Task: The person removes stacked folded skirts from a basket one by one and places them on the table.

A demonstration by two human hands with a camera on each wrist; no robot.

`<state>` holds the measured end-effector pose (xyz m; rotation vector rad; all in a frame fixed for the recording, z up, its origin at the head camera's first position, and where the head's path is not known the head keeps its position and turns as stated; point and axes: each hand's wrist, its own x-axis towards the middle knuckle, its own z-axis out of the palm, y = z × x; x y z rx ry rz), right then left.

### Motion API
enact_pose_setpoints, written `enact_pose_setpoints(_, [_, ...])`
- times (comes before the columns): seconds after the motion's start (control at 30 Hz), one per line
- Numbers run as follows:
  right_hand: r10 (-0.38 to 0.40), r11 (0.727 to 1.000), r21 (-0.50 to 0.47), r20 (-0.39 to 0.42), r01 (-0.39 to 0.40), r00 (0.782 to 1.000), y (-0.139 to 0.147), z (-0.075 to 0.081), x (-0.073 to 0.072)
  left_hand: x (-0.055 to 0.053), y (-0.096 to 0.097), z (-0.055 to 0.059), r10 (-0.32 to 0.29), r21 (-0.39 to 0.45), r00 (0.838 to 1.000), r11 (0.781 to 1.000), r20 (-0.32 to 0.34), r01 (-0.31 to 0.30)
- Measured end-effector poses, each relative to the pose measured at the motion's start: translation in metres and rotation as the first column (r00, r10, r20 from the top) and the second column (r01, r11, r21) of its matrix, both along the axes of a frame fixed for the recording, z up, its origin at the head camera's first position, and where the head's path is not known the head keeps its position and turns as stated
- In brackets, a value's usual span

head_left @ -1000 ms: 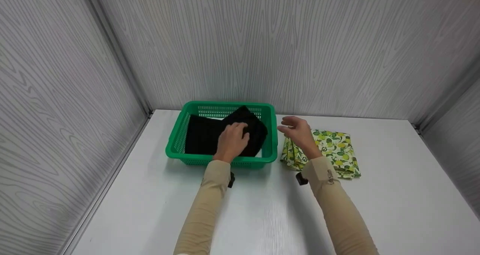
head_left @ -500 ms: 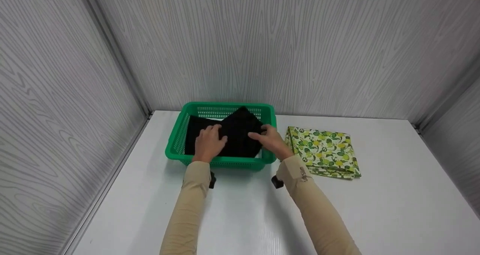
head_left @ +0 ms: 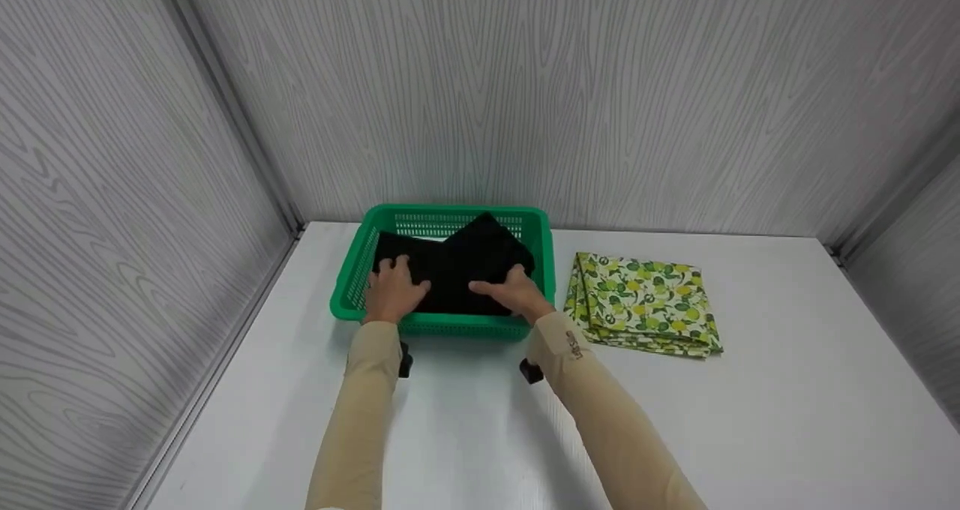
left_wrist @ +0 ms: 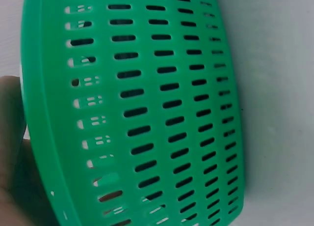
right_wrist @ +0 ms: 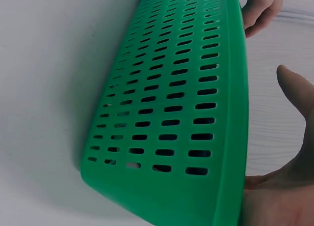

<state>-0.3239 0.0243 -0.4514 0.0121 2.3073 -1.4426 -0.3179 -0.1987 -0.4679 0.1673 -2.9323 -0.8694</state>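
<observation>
Dark folded black cloth lies inside a green plastic basket, one corner pointing up toward the back rim. My left hand reaches over the front rim onto the cloth's left part, fingers spread and thumb apart. On the other side my right hand is at the cloth's right part, its thumb stretched out to the left over the cloth. The right wrist view shows that thumb straight and well apart, with the other fingers hidden behind the basket wall. In the left wrist view the basket wall hides most of the left hand.
A folded cloth with a lemon and leaf print lies on the white table to the right of the basket. A grey wood-grain panel stands behind, and another borders the left side.
My right hand has come from above the printed cloth into the basket, onto the black cloth. The left hand has slid leftward across the black cloth. The basket stays in place.
</observation>
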Motion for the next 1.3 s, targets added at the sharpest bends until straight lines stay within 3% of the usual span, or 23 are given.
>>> enact_pose_setpoints(0.17, [0.009, 1.000, 0.030, 0.033, -0.010, 0.999, -0.008, -0.001, -0.004, 0.001, -0.007, -0.002, 0.041, -0.005, 0.996, 0.999, 0.082, -0.041])
enact_pose_setpoints(0.3, [0.018, 0.996, 0.085, 0.051, -0.023, 0.999, -0.011, -0.003, -0.009, -0.005, -0.009, -0.003, 0.050, -0.004, 0.985, 0.999, 0.163, -0.050])
enact_pose_setpoints(0.53, [0.027, 0.988, 0.149, 0.082, -0.039, 0.996, -0.010, -0.006, -0.015, -0.013, -0.013, -0.003, 0.050, 0.005, 0.969, 0.999, 0.242, -0.053])
enact_pose_setpoints(0.73, [-0.011, 0.996, 0.084, 0.133, -0.001, 0.991, -0.008, -0.010, -0.021, -0.013, -0.015, 0.002, 0.062, 0.079, 0.953, 0.993, 0.298, -0.089])
enact_pose_setpoints(0.93, [-0.074, 0.993, -0.079, 0.161, 0.088, 0.984, -0.006, -0.015, -0.023, -0.013, -0.018, 0.005, 0.036, 0.146, 0.936, 0.985, 0.351, -0.093])
enact_pose_setpoints(1.1, [-0.069, 0.979, -0.182, 0.136, 0.093, 0.988, -0.008, -0.018, -0.023, -0.015, -0.019, 0.001, 0.049, 0.165, 0.938, 0.980, 0.344, -0.112])
enact_pose_setpoints(1.2, [-0.070, 0.971, -0.219, 0.104, 0.091, 0.992, -0.009, -0.020, -0.024, -0.018, -0.019, -0.001, 0.080, 0.180, 0.954, 0.974, 0.289, -0.136])
enact_pose_setpoints(1.3, [-0.081, 0.959, -0.265, 0.087, 0.101, 0.993, -0.007, -0.023, -0.027, -0.022, -0.019, -0.003, 0.073, 0.242, 0.974, 0.962, 0.217, -0.126])
